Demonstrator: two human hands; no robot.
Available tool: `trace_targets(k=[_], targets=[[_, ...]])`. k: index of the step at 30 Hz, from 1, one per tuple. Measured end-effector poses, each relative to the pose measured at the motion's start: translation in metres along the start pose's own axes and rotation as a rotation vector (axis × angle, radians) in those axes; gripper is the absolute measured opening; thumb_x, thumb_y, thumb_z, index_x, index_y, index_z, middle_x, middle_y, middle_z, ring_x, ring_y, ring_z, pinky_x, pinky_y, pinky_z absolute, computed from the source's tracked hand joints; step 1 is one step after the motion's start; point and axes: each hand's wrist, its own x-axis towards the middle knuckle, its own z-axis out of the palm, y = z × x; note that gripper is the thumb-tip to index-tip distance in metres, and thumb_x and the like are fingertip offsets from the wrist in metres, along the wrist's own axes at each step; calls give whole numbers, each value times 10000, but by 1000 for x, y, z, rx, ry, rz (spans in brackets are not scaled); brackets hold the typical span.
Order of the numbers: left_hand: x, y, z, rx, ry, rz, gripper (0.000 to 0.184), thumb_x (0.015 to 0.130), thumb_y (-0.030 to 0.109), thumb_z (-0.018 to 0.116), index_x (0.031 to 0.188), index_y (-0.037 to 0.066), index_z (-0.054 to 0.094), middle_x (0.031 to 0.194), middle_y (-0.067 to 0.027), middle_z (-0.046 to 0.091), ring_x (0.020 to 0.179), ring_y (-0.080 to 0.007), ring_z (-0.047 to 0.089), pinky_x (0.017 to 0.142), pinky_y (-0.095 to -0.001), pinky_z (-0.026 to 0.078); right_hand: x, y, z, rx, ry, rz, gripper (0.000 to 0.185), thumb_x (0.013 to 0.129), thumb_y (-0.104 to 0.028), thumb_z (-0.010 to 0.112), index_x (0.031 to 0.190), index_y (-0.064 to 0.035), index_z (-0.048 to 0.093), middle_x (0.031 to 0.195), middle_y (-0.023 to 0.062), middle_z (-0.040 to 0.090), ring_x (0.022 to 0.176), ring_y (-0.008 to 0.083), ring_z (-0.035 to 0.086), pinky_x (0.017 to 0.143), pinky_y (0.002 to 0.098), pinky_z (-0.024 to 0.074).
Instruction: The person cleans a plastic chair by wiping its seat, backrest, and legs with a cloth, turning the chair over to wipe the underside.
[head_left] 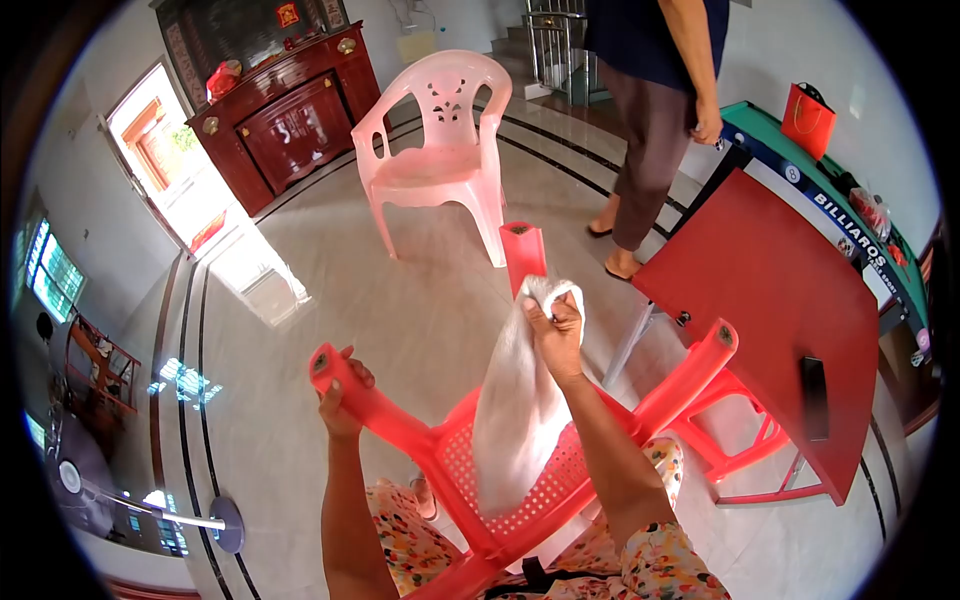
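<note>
A red plastic stool (460, 455) with a perforated seat lies upturned over my lap, its legs pointing up and outward. My left hand (346, 390) is wrapped round the end of the stool's left leg. A white cloth (515, 415) hangs from my right hand (558, 330), whose fingers are closed on its top, near the far leg. The cloth drapes down over the underside of the seat and hides part of it. The right leg (700, 370) stands free of both hands.
A pink armchair (430, 165) stands ahead. Beyond my right hand, a person (650, 130) stands by a red table (765, 300) holding a black phone-like object (814, 398). Behind are a billiards table (820, 185) and red bag (808, 120). A fan (228, 524) is at left.
</note>
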Motion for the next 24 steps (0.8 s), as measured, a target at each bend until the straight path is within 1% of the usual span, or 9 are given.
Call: trace_targets(k=[1, 3, 4, 8, 11, 16, 20, 23, 24], targets=[[0, -1, -2, -5, -11, -4, 603, 760, 388, 604, 1180, -16, 450, 832, -84, 522, 727, -185, 494, 666, -310, 420, 7, 2, 2, -237, -88, -112, 172, 752, -148, 692, 834, -16, 619, 1024, 123, 484, 906, 211, 449, 747, 292, 380], [-1, 0, -4, -11, -15, -2, 605, 758, 387, 606, 1182, -15, 451, 834, -84, 523, 728, -183, 494, 667, -308, 421, 11, 5, 11, -625, -24, -362, 348, 690, -220, 741, 946, -25, 610, 1160, 193, 404, 1044, 338, 370, 865, 401, 357], [-1, -1, -4, -13, -19, -7, 605, 758, 388, 607, 1182, -15, 452, 836, -84, 524, 730, -183, 495, 667, -308, 421, 11, 12, 15, -636, -64, -275, 430, 644, -257, 765, 957, -20, 592, 1215, 231, 330, 1090, 405, 306, 894, 489, 327], [0, -1, -2, 1, -3, -6, 604, 758, 386, 610, 1183, -14, 456, 835, -84, 527, 726, -181, 497, 666, -308, 422, 16, 48, 24, -1018, -121, -199, 377, 607, -109, 715, 929, 7, 555, 1174, 259, 332, 1075, 429, 331, 866, 494, 376], [2, -2, -2, 5, -15, 4, 606, 757, 385, 610, 1186, -14, 455, 837, -84, 526, 717, -183, 498, 663, -308, 422, 12, 69, 25, -1060, -109, -173, 388, 574, -60, 697, 919, 9, 533, 1153, 257, 341, 1076, 429, 339, 854, 493, 384], [3, -2, 2, -4, 21, 0, 580, 738, 347, 620, 1161, -24, 477, 824, -89, 532, 706, -190, 505, 642, -303, 425, -19, 94, 22, -1428, -101, -159, 261, 756, -94, 510, 994, 10, 505, 1088, 218, 400, 1053, 376, 406, 711, 404, 527], [2, 2, 9, -14, 63, -3, 556, 721, 305, 627, 1139, -38, 495, 814, -94, 539, 696, -192, 512, 622, -295, 428, -51, 124, 12, -1474, -218, 92, 437, 781, -109, 492, 1187, 12, 386, 1101, 222, 412, 1024, 360, 455, 689, 384, 542], [3, 0, 8, -10, 59, 2, 562, 722, 308, 624, 1143, -40, 492, 811, -93, 539, 695, -190, 515, 619, -292, 428, -55, 128, 9, -1487, -177, 32, 441, 744, -111, 546, 1123, 79, 425, 1067, 245, 420, 951, 375, 500, 719, 419, 521], [3, 0, 8, -14, 61, 4, 562, 722, 308, 624, 1143, -40, 492, 811, -93, 539, 695, -190, 515, 619, -292, 428, -55, 126, 4, -1417, -307, 242, 407, 761, -129, 552, 1091, 92, 466, 1049, 250, 488, 914, 368, 562, 737, 409, 518]])
